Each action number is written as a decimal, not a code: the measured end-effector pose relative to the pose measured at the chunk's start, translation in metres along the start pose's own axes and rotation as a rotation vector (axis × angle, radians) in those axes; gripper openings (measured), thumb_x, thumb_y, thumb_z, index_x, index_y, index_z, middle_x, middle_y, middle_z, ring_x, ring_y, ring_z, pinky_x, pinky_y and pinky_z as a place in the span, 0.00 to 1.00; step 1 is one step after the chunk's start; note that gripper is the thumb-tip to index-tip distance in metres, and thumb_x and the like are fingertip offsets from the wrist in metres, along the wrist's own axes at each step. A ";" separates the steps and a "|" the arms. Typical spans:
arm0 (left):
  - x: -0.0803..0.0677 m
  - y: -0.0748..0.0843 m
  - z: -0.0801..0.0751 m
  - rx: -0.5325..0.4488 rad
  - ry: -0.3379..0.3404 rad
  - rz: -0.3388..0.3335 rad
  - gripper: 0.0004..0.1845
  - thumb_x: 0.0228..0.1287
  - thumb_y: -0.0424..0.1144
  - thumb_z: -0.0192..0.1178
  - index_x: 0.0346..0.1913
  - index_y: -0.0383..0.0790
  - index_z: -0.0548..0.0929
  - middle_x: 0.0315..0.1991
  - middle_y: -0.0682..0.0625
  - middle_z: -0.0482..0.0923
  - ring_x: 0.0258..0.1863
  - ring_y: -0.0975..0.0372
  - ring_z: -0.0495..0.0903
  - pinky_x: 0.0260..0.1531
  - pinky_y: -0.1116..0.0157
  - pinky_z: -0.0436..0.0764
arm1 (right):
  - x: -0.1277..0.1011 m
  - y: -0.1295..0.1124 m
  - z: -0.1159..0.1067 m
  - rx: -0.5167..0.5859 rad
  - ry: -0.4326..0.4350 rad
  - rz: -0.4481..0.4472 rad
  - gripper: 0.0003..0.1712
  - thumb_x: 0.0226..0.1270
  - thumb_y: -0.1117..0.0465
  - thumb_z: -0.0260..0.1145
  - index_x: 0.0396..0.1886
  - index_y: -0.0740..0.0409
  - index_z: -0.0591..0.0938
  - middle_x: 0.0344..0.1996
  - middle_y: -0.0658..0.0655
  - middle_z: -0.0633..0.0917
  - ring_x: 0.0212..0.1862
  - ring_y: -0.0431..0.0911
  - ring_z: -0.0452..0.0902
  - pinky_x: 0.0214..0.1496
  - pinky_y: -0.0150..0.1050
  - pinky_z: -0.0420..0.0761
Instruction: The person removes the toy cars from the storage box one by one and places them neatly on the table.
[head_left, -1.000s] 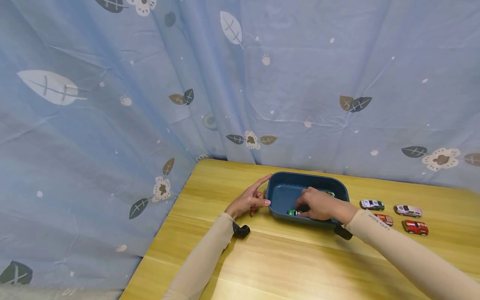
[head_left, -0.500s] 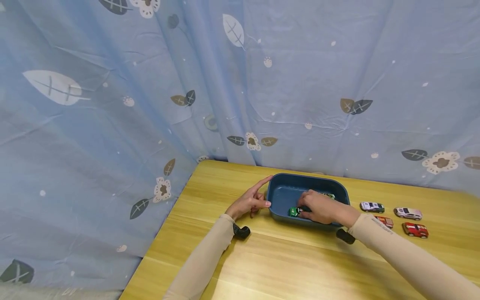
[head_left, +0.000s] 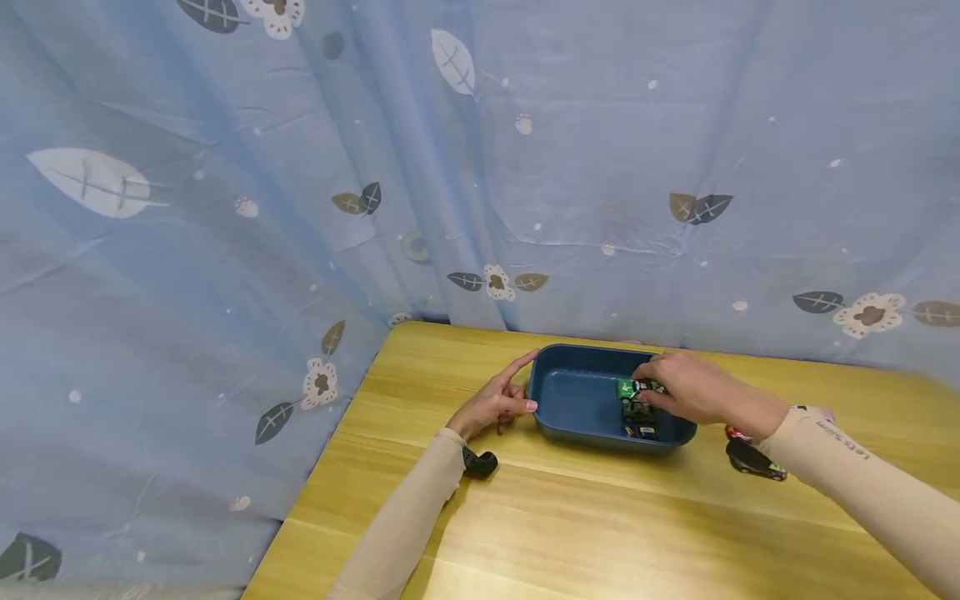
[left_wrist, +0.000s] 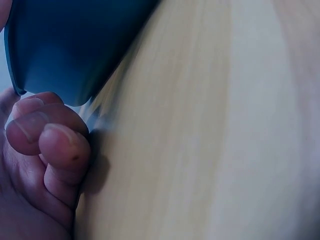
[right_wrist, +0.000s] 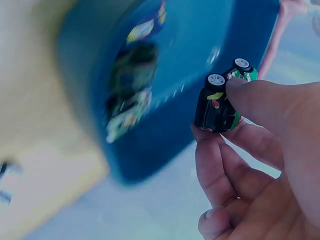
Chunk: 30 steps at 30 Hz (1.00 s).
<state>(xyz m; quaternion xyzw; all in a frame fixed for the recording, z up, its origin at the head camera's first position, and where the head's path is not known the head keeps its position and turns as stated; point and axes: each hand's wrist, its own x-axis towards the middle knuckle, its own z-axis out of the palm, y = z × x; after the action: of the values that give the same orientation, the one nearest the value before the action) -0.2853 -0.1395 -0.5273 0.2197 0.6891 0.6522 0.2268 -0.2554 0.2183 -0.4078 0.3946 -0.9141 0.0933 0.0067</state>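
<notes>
Green toy car [head_left: 628, 388] sits pinched in our right hand [head_left: 693, 389], thumb on one side and fingers on the other, held above the right half of the blue tray [head_left: 570, 400]; in the right wrist view the car [right_wrist: 222, 102] shows its dark underside and 2 white wheels.

Largest around us is the blue leaf-print curtain [head_left: 300, 167], which closes off the back and left of the scene and hangs right behind the worktop's far edge. The yellow wooden worktop [head_left: 562, 517] comes next, with a broad bare stretch between the tray and us, and its left edge running diagonally just beyond our left forearm. The tray stands near the far edge, its back wall close to the curtain. Our left hand [head_left: 498, 400] rests at the tray's left end, index finger stretched along the rim, the other fingers loosely curled and gripping nothing; the left wrist view shows those fingertips [left_wrist: 50, 135] against the tray's rounded corner [left_wrist: 65, 50]. Inside the tray, under our right hand, lie 2 more small cars [head_left: 639, 419], dark and blurred. Right of the tray, mostly hidden behind our right wrist, a red car [head_left: 737, 434] peeks out on the worktop.
</notes>
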 end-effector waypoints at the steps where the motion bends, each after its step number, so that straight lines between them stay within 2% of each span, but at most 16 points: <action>1: 0.000 0.000 0.000 -0.003 0.002 0.000 0.49 0.72 0.35 0.66 0.86 0.69 0.53 0.20 0.43 0.58 0.15 0.54 0.56 0.14 0.61 0.64 | -0.005 0.004 -0.005 -0.020 0.009 0.012 0.16 0.71 0.59 0.74 0.53 0.62 0.89 0.45 0.57 0.91 0.45 0.54 0.88 0.47 0.53 0.87; 3: -0.001 0.000 0.001 -0.010 0.008 -0.005 0.49 0.71 0.36 0.67 0.85 0.71 0.54 0.20 0.43 0.58 0.15 0.54 0.56 0.14 0.61 0.65 | -0.016 0.012 -0.015 -0.056 0.027 0.037 0.16 0.69 0.59 0.76 0.52 0.62 0.90 0.44 0.57 0.91 0.43 0.54 0.88 0.43 0.52 0.86; 7: 0.000 0.000 0.002 -0.016 0.008 -0.005 0.49 0.71 0.36 0.67 0.85 0.71 0.54 0.20 0.44 0.59 0.15 0.55 0.56 0.14 0.62 0.65 | -0.046 0.030 -0.030 -0.126 0.040 0.118 0.16 0.66 0.57 0.78 0.50 0.59 0.91 0.40 0.54 0.90 0.37 0.49 0.85 0.32 0.44 0.82; 9: 0.000 0.000 0.001 -0.018 0.002 -0.003 0.48 0.71 0.35 0.67 0.85 0.73 0.55 0.19 0.45 0.59 0.15 0.55 0.56 0.14 0.62 0.65 | -0.065 0.041 -0.035 -0.148 0.031 0.151 0.16 0.65 0.57 0.79 0.49 0.58 0.91 0.38 0.52 0.89 0.36 0.48 0.83 0.30 0.43 0.80; 12: 0.001 0.001 0.001 -0.014 0.001 0.006 0.48 0.72 0.35 0.66 0.84 0.73 0.55 0.19 0.44 0.59 0.15 0.55 0.56 0.14 0.62 0.66 | -0.096 0.057 -0.037 -0.170 0.029 0.174 0.16 0.62 0.59 0.81 0.48 0.59 0.91 0.38 0.50 0.88 0.38 0.48 0.83 0.34 0.45 0.82; 15: 0.001 0.001 0.000 -0.013 0.006 0.016 0.48 0.73 0.34 0.66 0.85 0.71 0.55 0.20 0.41 0.57 0.15 0.54 0.55 0.14 0.61 0.66 | -0.126 0.071 -0.030 -0.180 0.010 0.201 0.15 0.60 0.60 0.81 0.46 0.60 0.91 0.37 0.49 0.89 0.37 0.48 0.83 0.37 0.46 0.83; 22: 0.000 0.004 -0.001 -0.001 -0.002 0.014 0.48 0.73 0.35 0.66 0.86 0.69 0.53 0.20 0.38 0.56 0.15 0.50 0.54 0.14 0.60 0.65 | -0.184 0.087 -0.006 -0.209 -0.129 0.319 0.15 0.57 0.58 0.82 0.43 0.59 0.92 0.33 0.49 0.86 0.33 0.44 0.78 0.32 0.43 0.79; 30: 0.001 0.001 -0.001 -0.004 0.010 0.017 0.48 0.72 0.36 0.67 0.85 0.71 0.55 0.19 0.41 0.56 0.15 0.51 0.54 0.14 0.61 0.66 | -0.213 0.093 0.012 -0.214 -0.169 0.357 0.14 0.54 0.60 0.84 0.40 0.57 0.92 0.31 0.48 0.82 0.32 0.42 0.75 0.31 0.39 0.79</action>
<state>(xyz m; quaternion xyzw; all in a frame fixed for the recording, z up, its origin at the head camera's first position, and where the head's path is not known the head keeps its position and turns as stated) -0.2867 -0.1392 -0.5265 0.2217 0.6872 0.6565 0.2183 -0.1756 0.4321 -0.4534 0.2300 -0.9714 -0.0380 -0.0449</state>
